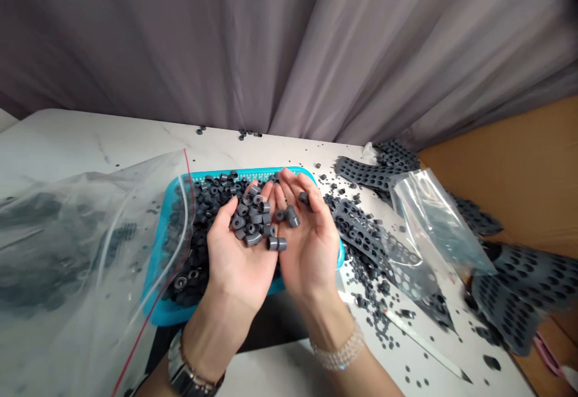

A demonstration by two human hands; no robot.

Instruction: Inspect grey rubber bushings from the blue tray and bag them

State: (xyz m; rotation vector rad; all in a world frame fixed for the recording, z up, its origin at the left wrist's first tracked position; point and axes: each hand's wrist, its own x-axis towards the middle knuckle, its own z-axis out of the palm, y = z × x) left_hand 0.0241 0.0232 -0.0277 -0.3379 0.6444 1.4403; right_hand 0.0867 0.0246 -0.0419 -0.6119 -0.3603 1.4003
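My left hand [241,267] and my right hand [309,258] are side by side, palms up, cupped over a blue plastic basket [158,246]. A heap of small dark grey rubber caps [253,216] lies mostly in my left palm. A few more caps [292,216] rest on my right palm and by its fingers. Beneath my hands, the basket holds a large pile of similar caps [203,210]; my hands hide part of it. A clear zip bag [112,204] with a red strip overlaps the basket's left side, and dark contents show through its plastic.
Perforated dark rubber sheets [370,171] and small round scraps [374,300] cover the table's right side. Another clear bag [445,222] lies among them, with a white pencil-like tool [424,346] nearer me. A grey curtain [248,41] hangs behind the white table [72,138].
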